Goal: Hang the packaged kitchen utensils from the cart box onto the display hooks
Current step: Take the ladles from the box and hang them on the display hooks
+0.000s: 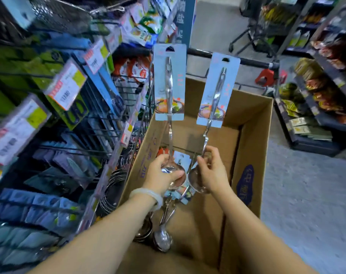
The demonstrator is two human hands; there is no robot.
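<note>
I hold two steel ladles upright over the open cardboard box point(249, 147) on the cart. My left hand point(161, 176) grips the bowl of the left ladle point(169, 84), whose blue card stands tall at the centre. My right hand point(212, 172) grips the bowl end of the right ladle point(217, 91), its card tilted slightly right. More carded ladles and loose steel spoons point(163, 237) lie in the bottom of the box. The display hooks point(101, 123) with hanging utensil packs fill the rack on my left.
The cart's black handle bar point(247, 61) crosses behind the box. A shelf of packaged food point(316, 95) stands on the right across a grey floor aisle. Price tags point(67, 86) hang along the rack. Wire rings point(113, 186) hang low beside the box.
</note>
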